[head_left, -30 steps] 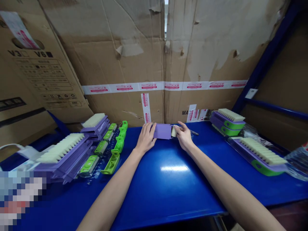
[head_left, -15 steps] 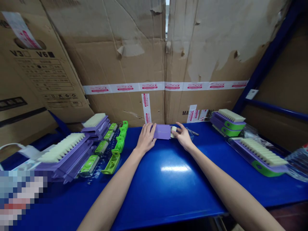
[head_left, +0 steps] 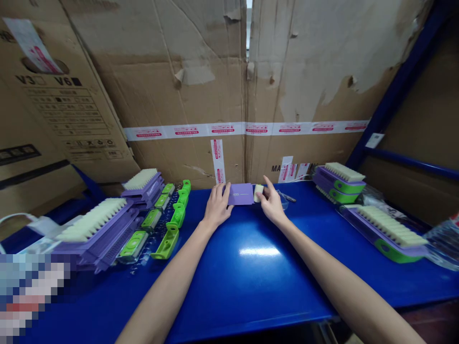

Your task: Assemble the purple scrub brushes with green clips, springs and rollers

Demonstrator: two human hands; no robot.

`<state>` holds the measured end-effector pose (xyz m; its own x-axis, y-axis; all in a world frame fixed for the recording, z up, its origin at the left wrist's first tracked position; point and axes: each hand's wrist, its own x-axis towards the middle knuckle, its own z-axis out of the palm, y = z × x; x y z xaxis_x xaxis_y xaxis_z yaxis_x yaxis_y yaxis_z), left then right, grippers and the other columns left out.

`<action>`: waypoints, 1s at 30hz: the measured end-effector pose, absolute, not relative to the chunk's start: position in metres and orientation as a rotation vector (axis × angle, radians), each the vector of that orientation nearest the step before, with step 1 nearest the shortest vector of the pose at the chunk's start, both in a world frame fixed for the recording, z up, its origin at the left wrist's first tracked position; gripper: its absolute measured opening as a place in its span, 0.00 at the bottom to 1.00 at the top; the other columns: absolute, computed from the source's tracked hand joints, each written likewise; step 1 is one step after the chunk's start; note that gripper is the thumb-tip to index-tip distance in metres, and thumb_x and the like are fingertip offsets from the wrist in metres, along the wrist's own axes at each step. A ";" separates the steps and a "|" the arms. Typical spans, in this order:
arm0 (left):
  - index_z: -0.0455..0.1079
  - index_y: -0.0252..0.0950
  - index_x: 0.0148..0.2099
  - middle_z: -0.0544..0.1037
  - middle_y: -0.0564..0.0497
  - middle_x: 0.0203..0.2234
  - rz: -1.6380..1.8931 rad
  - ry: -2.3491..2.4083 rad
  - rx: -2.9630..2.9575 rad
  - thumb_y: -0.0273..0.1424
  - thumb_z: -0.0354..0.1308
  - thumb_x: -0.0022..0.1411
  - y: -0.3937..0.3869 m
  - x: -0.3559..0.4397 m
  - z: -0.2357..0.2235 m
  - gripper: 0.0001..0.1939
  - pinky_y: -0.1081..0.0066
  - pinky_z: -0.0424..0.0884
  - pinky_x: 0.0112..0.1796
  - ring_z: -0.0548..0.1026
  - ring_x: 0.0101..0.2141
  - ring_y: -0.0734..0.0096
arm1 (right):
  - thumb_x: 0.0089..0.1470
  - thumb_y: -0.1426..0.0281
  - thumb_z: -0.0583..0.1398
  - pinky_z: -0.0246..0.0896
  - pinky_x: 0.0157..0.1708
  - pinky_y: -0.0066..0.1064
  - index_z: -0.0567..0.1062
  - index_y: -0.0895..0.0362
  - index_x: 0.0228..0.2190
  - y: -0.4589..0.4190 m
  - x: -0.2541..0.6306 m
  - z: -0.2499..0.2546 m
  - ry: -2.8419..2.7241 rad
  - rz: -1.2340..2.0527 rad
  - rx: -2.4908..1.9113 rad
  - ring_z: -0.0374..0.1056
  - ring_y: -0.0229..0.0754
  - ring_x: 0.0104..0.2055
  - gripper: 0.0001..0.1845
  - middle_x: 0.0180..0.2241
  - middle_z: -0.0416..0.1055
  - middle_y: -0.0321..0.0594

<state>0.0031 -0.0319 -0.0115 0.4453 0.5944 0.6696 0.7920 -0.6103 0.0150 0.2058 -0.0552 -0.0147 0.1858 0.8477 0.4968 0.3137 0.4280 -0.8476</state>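
Near the back of the blue table, my left hand (head_left: 217,204) grips the left end of a flat purple plastic panel (head_left: 241,194) with a pale mark on its face. Beside the panel's right end, my right hand (head_left: 271,204) pinches a small cream-coloured block (head_left: 258,193) between thumb and fingers; its index finger points up. Whether the block touches the panel I cannot tell. Just right of that hand lie a small clear plastic piece (head_left: 284,203) and a thin dark tool (head_left: 289,197).
Purple panels topped with cream bristle-like pads (head_left: 93,220) stand at left, beside green caps (head_left: 168,241) and green-topped clear blocks (head_left: 132,244). Purple-and-green brush units (head_left: 392,229) sit at right, near a clear bottle (head_left: 444,241). Cardboard (head_left: 186,105) walls the back of the blue table (head_left: 251,286).
The purple panel has tipped slightly, so its printed mark shows more clearly. My right hand has shifted a little left and the cream block now shows more fully.
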 end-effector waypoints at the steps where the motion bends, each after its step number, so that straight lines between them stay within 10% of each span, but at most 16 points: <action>1: 0.49 0.30 0.64 0.61 0.35 0.54 -0.935 -1.192 -2.396 0.28 0.58 0.53 -0.032 0.003 -0.011 0.37 0.52 0.62 0.55 0.58 0.57 0.48 | 0.52 0.66 0.55 0.65 0.44 0.35 0.52 0.57 0.62 -0.055 0.206 -0.015 -1.409 0.498 -1.129 0.71 0.42 0.40 0.38 0.40 0.75 0.43; 9: 0.53 0.26 0.61 0.61 0.34 0.53 -0.905 -1.165 -2.373 0.28 0.58 0.53 -0.034 0.004 -0.011 0.34 0.53 0.61 0.55 0.59 0.56 0.47 | 0.52 0.70 0.55 0.60 0.51 0.45 0.52 0.58 0.63 -0.053 0.207 -0.016 -1.489 0.428 -1.342 0.69 0.48 0.48 0.38 0.46 0.73 0.48; 30: 0.51 0.28 0.60 0.61 0.33 0.53 -0.907 -1.167 -2.375 0.26 0.58 0.52 -0.038 0.006 -0.009 0.35 0.50 0.62 0.54 0.60 0.55 0.46 | 0.51 0.71 0.54 0.64 0.41 0.34 0.52 0.58 0.63 -0.056 0.210 -0.002 -1.534 0.420 -1.440 0.68 0.41 0.35 0.38 0.35 0.74 0.41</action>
